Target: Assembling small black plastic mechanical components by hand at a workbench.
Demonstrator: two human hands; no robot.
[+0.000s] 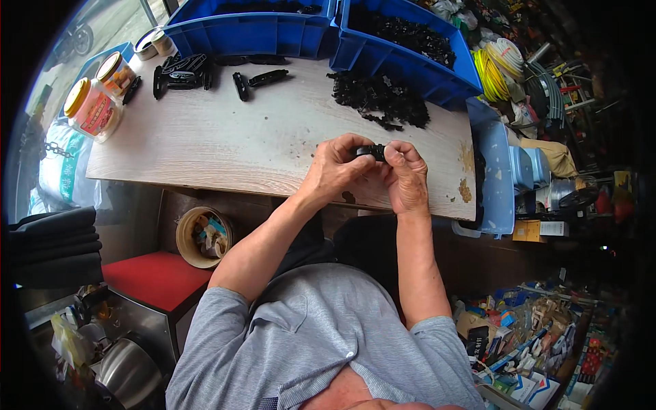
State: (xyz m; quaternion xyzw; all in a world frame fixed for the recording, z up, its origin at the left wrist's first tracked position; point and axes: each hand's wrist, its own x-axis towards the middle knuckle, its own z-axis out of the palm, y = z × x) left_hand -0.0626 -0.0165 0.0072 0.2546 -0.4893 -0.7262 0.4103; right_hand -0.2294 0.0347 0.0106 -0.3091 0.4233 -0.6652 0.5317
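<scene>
Between my two hands, above the table's front edge, is a small black plastic part (370, 152). My left hand (336, 164) pinches its left end, and my right hand (406, 169) has thumb and fingers closed on its right end. The fingers cover much of the part, so its exact kind is hidden. Beyond my right hand lies a loose heap of small black plastic pieces (383, 99). Farther left on the table, two long black parts (268, 78) rest near a cluster of similar black oval parts (183, 72).
Two blue bins (253, 33) of black pieces stand along the back of the pale table (205, 147). Lidded plastic jars (92, 113) are at the left end. A light-blue tub (495, 178) sits at the right. Below are a waste bucket (183, 236) and a red-topped surface (157, 279).
</scene>
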